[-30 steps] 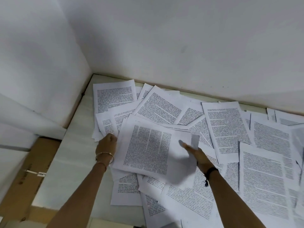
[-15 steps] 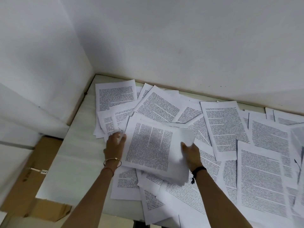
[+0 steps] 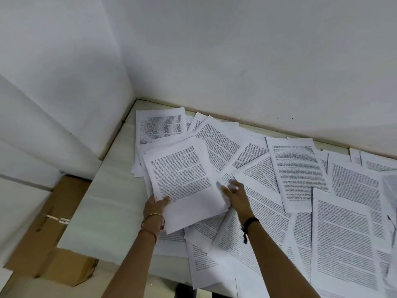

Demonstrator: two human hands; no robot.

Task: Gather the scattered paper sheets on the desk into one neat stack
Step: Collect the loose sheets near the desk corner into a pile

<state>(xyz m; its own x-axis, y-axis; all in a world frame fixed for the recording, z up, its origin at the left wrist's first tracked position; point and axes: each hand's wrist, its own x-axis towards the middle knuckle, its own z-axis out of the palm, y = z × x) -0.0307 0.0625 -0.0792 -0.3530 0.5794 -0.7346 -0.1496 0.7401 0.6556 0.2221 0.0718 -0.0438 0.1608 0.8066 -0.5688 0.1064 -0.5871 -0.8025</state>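
thumb on top and fingers hidden beneath, the left hand [image 3: 154,208] pinches the near left corner of a thin bundle of sheets [image 3: 182,175], which lies over other paper near the left end of the desk [image 3: 103,207]. the right hand [image 3: 235,195] meets the bundle's right edge; its fingers are blurred, so i cannot tell whether they grip. loose sheets [image 3: 345,235] overlap all around. paper is light, floppy and slippery, so it is probably best squeezed by both long edges, or it fans out.

Behind the left hand [image 3: 155,208] sit a gold bangle [image 3: 153,215] and red thread [image 3: 148,231], behind the right hand [image 3: 235,195] a black cord [image 3: 250,221].
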